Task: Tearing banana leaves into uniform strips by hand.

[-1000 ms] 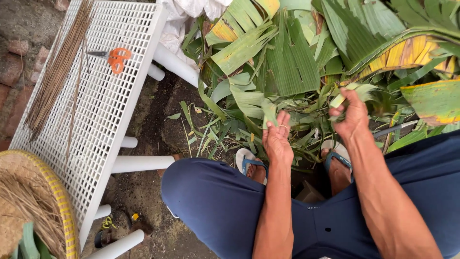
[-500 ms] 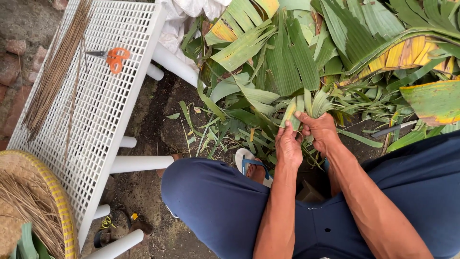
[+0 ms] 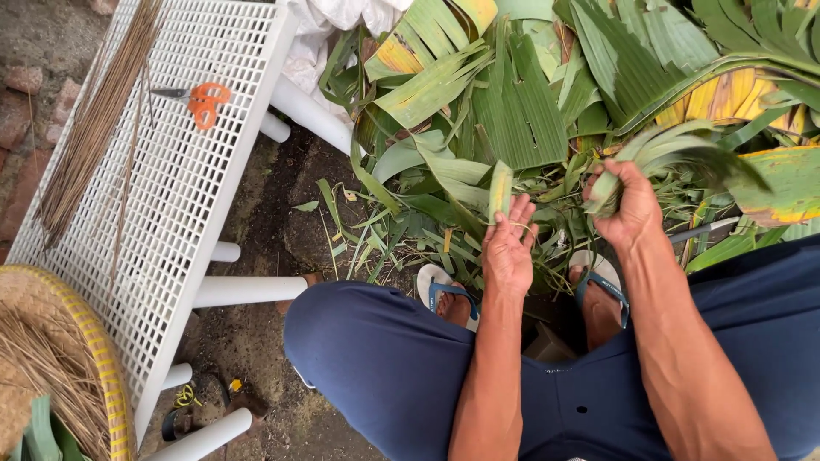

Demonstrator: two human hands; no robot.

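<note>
My left hand [image 3: 507, 248] holds a short folded strip of green leaf [image 3: 500, 189] upright in front of my knees. My right hand [image 3: 630, 207] is closed on a bunch of long green leaf strips [image 3: 675, 152] that trail off to the right, blurred. Both hands are above a heap of large green and yellowing banana leaves [image 3: 521, 111] on the ground. I sit with dark blue trousers [image 3: 384, 358] and blue sandals [image 3: 444, 292].
A white perforated plastic bench [image 3: 184, 196] stands at the left with orange-handled scissors [image 3: 201, 101] and a bundle of thin brown sticks [image 3: 90, 128] on it. A woven basket [image 3: 51, 367] with dry straw sits at the lower left. Bare dirt lies beneath.
The hands, close together half a second ago, have drawn apart. The right hand pulled the bunch of strips to the right; the left hand keeps one short piece.
</note>
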